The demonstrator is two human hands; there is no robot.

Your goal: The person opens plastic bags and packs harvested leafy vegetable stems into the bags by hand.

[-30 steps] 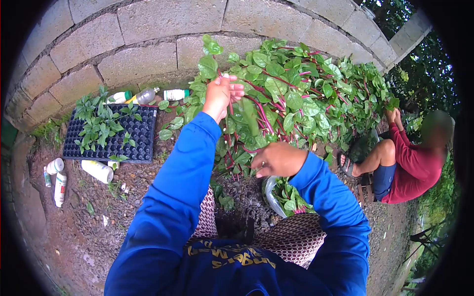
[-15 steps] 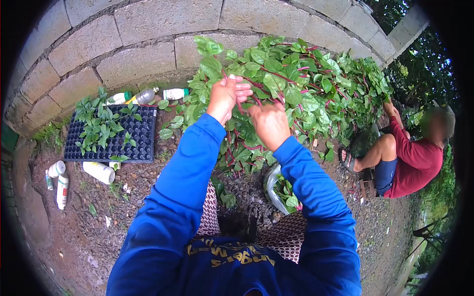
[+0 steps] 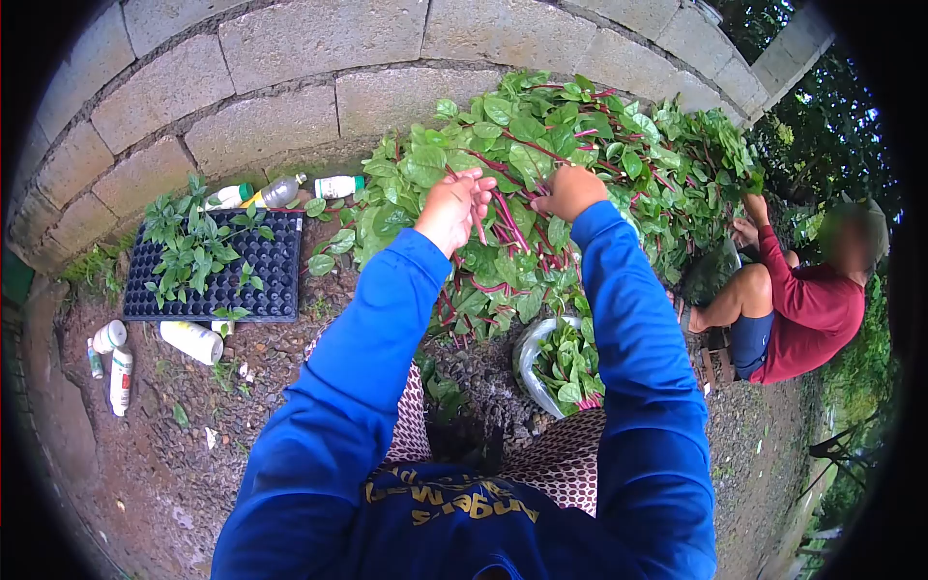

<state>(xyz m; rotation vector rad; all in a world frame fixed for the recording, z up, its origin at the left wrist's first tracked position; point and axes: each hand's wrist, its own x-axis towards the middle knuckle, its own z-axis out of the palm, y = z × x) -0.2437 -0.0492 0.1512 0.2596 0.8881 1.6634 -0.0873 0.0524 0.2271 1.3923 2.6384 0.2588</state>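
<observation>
A leafy stem (image 3: 479, 228) is pinched in the left hand (image 3: 452, 211); the right hand (image 3: 572, 191) is curled at the red-stemmed pile (image 3: 628, 159), its exact grip unclear.

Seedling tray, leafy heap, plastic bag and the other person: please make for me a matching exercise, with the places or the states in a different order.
Column 1
1. Seedling tray
2. Leafy heap
3. Plastic bag
4. Other person

Column 2
A. see-through, with leafy stems inside
B. dressed in a red top
C. spread along the block wall
D. black, at the picture's left

Right pairs: 1-D, 2-C, 3-A, 4-B
</observation>
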